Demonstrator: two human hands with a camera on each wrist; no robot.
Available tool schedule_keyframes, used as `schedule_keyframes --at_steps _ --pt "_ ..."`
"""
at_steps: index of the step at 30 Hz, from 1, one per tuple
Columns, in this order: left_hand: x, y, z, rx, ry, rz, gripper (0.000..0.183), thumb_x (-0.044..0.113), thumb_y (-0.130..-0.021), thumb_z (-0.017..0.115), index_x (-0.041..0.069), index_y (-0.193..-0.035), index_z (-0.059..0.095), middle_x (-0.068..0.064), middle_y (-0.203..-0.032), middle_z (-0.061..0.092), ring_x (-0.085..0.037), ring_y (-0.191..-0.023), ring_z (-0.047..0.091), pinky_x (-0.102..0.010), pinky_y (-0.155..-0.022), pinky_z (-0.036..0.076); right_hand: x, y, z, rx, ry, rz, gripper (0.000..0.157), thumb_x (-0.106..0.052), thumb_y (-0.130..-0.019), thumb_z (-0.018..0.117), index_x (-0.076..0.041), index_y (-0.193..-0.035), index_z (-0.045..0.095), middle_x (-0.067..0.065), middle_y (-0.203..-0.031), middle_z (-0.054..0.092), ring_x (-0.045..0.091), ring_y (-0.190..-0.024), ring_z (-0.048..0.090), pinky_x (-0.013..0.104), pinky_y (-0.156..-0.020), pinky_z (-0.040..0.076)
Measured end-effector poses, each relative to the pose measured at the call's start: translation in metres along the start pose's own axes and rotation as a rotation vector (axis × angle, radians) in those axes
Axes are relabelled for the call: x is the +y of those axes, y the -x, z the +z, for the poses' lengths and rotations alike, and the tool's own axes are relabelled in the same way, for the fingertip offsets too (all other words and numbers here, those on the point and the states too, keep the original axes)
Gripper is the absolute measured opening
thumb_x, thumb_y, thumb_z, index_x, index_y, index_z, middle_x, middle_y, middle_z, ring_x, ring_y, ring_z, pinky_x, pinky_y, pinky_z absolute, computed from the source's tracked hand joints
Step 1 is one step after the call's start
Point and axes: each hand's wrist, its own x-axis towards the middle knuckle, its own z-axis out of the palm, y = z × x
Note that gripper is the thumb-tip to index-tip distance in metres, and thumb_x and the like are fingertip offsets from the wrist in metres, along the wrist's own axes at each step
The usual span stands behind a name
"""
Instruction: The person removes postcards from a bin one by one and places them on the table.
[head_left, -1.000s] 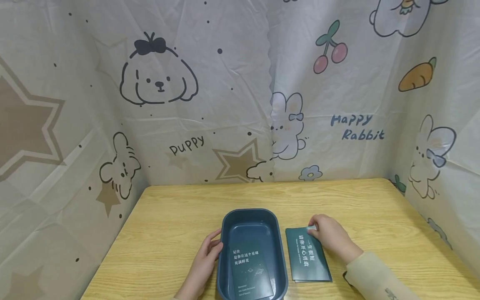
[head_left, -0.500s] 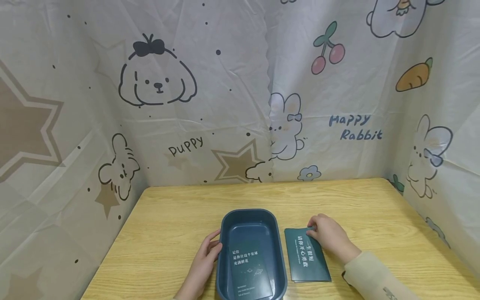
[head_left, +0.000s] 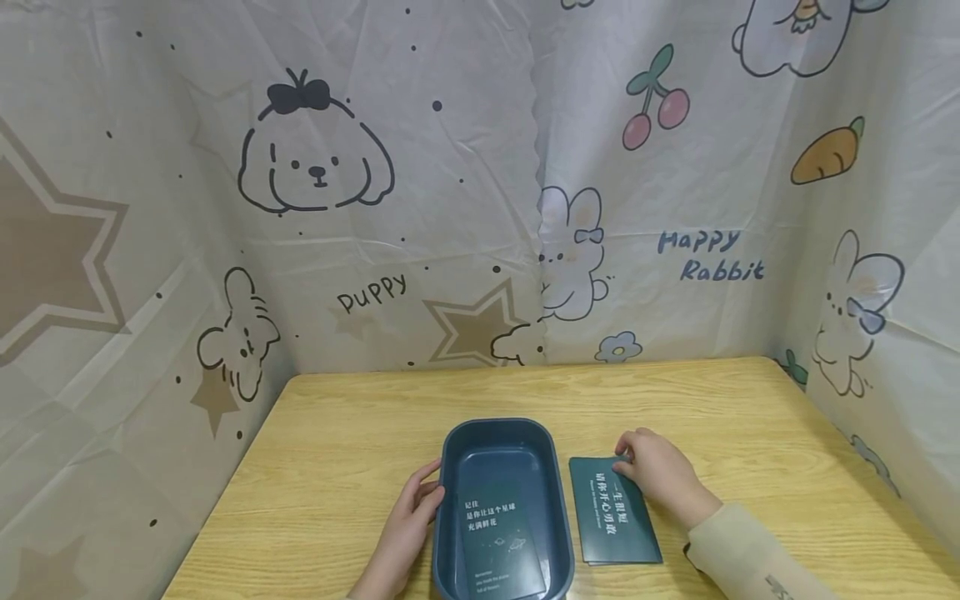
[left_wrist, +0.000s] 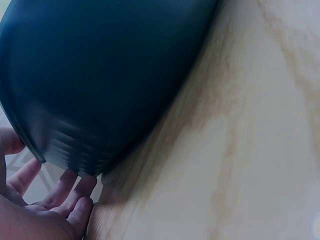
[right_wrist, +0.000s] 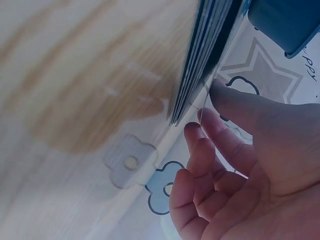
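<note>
A dark blue rectangular bin (head_left: 498, 437) stands on the table in the head view. Inside lies a dark green card (head_left: 501, 554) with white lettering. My left hand (head_left: 401, 521) rests against the bin's left side, its fingertips touching the outer wall, also seen in the left wrist view. To the right of the bin sits a small stack of green cards (head_left: 615, 521). At the far right corner of the stack, my right hand (head_left: 660, 471) pinches the top card between thumb and fingers. In the right wrist view, that card's thin edge bends away from the stacked cards (right_wrist: 192, 65).
A yellow wood-grain table (head_left: 360, 417) lies under everything. Behind and along both sides hangs a pale curtain (head_left: 450, 167) printed with cartoon animals and stars. The bin's near end runs out of the head view.
A pale glint at the card's pinched corner, seen a second ago, no longer shows. The head view has shifted slightly. Both hands and the bin stay in place.
</note>
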Motion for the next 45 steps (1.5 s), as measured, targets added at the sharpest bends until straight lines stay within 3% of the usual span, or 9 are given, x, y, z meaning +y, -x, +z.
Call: schedule_keyframes --at_steps 45 --pt "-0.0001 0.0013 0.0002 0.003 -0.002 0.015 0.05 0.029 -0.109 0.051 0.013 -0.155 0.044 -0.017 -0.137 0.061 -0.029 -0.124 0.06 -0.048 -0.104 0.051 -0.0069 0.0022 -0.0012 -0.006 0.046 -0.001 0.019 -0.015 -0.087 0.083 -0.009 -0.1 0.071 0.005 -0.089 0.062 0.016 -0.074 0.056 0.035 -0.068 0.055"
